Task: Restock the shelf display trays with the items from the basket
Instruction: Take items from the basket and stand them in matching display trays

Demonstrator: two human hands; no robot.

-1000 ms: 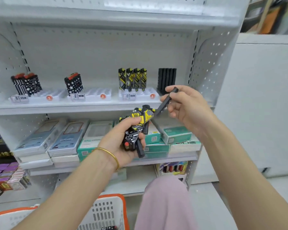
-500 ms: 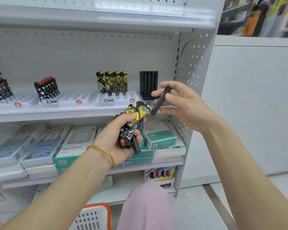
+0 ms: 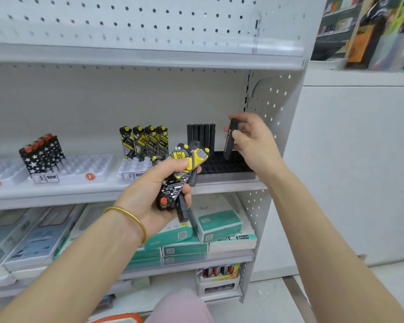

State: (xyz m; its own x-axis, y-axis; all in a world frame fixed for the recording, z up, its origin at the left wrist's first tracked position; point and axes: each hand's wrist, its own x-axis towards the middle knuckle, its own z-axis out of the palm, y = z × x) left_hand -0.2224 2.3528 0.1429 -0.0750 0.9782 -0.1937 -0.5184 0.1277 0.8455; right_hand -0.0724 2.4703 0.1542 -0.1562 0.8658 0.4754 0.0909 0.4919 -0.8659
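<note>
My left hand (image 3: 158, 190) grips a bundle of lighters (image 3: 184, 169): yellow-and-black ones, a black-and-white patterned one and plain black ones. My right hand (image 3: 251, 141) pinches one black lighter (image 3: 229, 142), held nearly upright just above the black display tray (image 3: 226, 167) at the right end of the middle shelf. A row of black lighters (image 3: 201, 136) stands at the back of that tray. To its left a white tray (image 3: 131, 169) holds yellow-and-black lighters (image 3: 144, 142). Further left, star-patterned lighters (image 3: 41, 153) stand in another white tray (image 3: 84, 166).
The orange rim of the basket (image 3: 117, 319) shows at the bottom edge. Teal and grey boxes (image 3: 217, 223) fill the shelf below. The perforated side panel (image 3: 271, 108) closes the shelf right of my right hand. A small box of coloured lighters (image 3: 217, 272) sits on the lowest shelf.
My right hand has carried the single black lighter up and right, turning it upright over the black tray. The view has shifted right and closer. My left hand keeps its bundle.
</note>
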